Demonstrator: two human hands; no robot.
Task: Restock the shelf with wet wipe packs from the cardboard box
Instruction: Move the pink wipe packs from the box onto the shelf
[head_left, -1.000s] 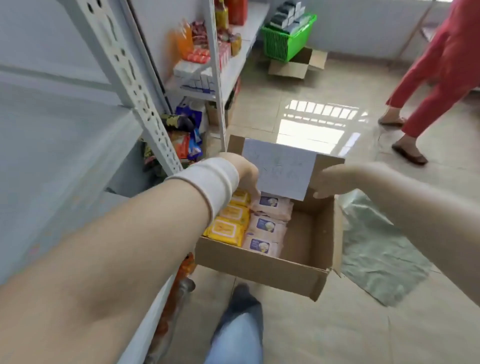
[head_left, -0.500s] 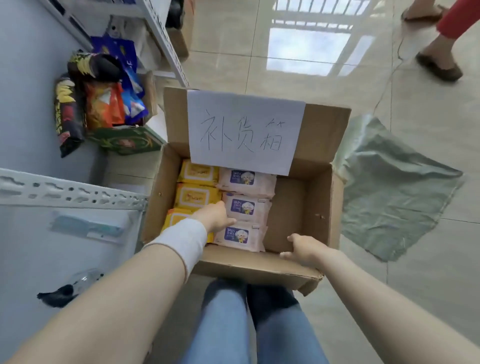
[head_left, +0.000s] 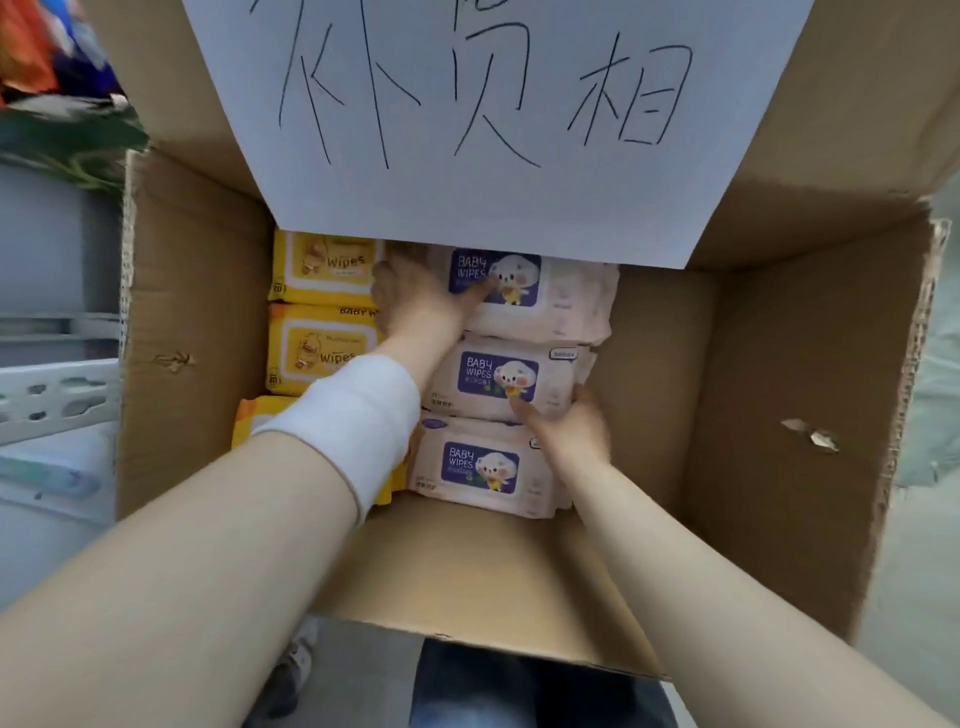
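– Packs first: where do they lie?
– Inside the cardboard box (head_left: 197, 332), in two columns set against its left wall. Yellow packs (head_left: 317, 348) run along that wall. Touching them on the right are three pink ones: the far pink pack (head_left: 566, 301), the middle pink pack (head_left: 550, 384) and the near pink pack (head_left: 483, 467).
– And the hands?
– The left hand (head_left: 415, 306) lays its thumb across the far pink pack's label and dips its fingers into the seam between the columns. I take that for a grip. The right hand (head_left: 571, 431) pinches the middle pink pack at its right edge, thumb on top, fingers curled round the side.
– How will they handle?
– Soft film over damp wadding, so probably squashy, a little slick and light enough for one hand. I would hold one by its sides or ends, not by the label flap on top, which might peel open. They sit tight together, so the first may need prising loose.
– What can't you make out?
– A paper sign (head_left: 493, 156) overhangs the far ends of the far row. A white wristband (head_left: 358, 415) covers most of the nearest yellow pack. Both hands' fingertips are hidden, and I cannot tell whether a second layer lies beneath. Of the shelf (head_left: 57, 395), only a grey perforated rail shows beyond the box's left wall.
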